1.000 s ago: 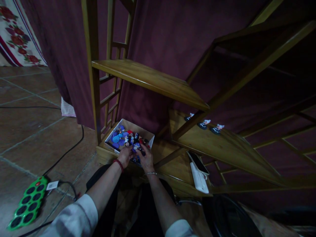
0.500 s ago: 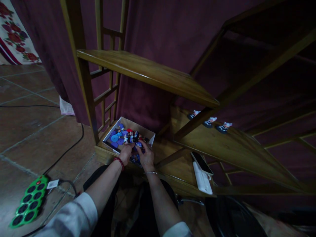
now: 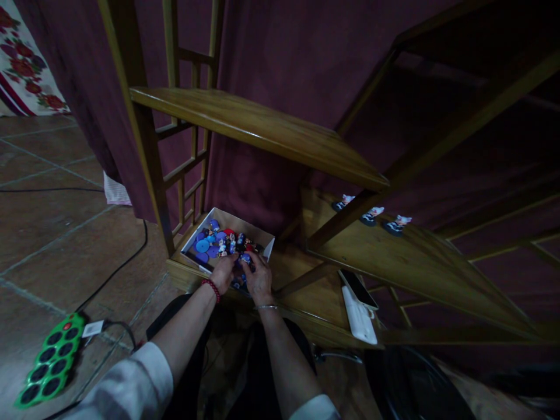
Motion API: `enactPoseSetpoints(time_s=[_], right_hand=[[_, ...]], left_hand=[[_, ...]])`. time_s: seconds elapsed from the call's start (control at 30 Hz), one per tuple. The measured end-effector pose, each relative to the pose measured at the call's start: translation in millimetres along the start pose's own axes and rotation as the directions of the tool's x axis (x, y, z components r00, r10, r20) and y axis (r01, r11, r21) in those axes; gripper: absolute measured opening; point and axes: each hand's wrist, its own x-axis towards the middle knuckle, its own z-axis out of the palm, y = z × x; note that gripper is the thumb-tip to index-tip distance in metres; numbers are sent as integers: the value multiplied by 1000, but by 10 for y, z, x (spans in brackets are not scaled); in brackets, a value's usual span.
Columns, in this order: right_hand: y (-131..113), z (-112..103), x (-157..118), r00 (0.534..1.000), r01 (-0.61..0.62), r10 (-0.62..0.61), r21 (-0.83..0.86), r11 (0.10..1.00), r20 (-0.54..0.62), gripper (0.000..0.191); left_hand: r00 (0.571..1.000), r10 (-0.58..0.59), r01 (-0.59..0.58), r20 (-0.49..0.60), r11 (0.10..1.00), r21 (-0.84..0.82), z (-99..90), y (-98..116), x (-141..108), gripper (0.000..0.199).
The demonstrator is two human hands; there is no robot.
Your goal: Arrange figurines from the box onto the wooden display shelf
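Note:
A white open box (image 3: 196, 264) holds several small figurines and round blue and purple discs (image 3: 202, 246). Over its near right part, my right hand (image 3: 258, 276) has its fingers closed around a small blue figurine (image 3: 245, 258). Close beside it, my left hand (image 3: 223, 273), with a red bead bracelet at the wrist, has bent fingers reaching toward the same figurine. Those fingertips are too small and dark to show what they hold. More blue figurines (image 3: 238, 282) lie below the hands.
Three figurines on dark bases, one of them (image 3: 397, 224), stand on the wooden shelf (image 3: 371, 251) at the right. A phone (image 3: 357, 289) and a white case (image 3: 359, 318) lie on the lower board. An upper shelf (image 3: 262, 129) overhangs the box. A green power strip (image 3: 51, 360) is on the floor.
My hands stay together over the box, with only slight shifts of the fingers around the blue figurine. The view has moved very slightly.

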Motion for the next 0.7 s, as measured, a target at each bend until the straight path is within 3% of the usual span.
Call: enactPoseSetpoints(time_s=[0.17,0.33,0.7], right_hand=[[-31,-32,1,998,-56,56,-18,998,12,25],[-20,-46,2,999,-42,43,-54,998,29,25],[59,-47,3,995,5,2,-68,998,101,26]], left_hand=[[1000,-5,6,-7,1000,28,25,5,-28,10],[999,-23,21,33,999,48,26,-9,-27,11],[999,-37,38,-6,993,112,45,12,-100,13]])
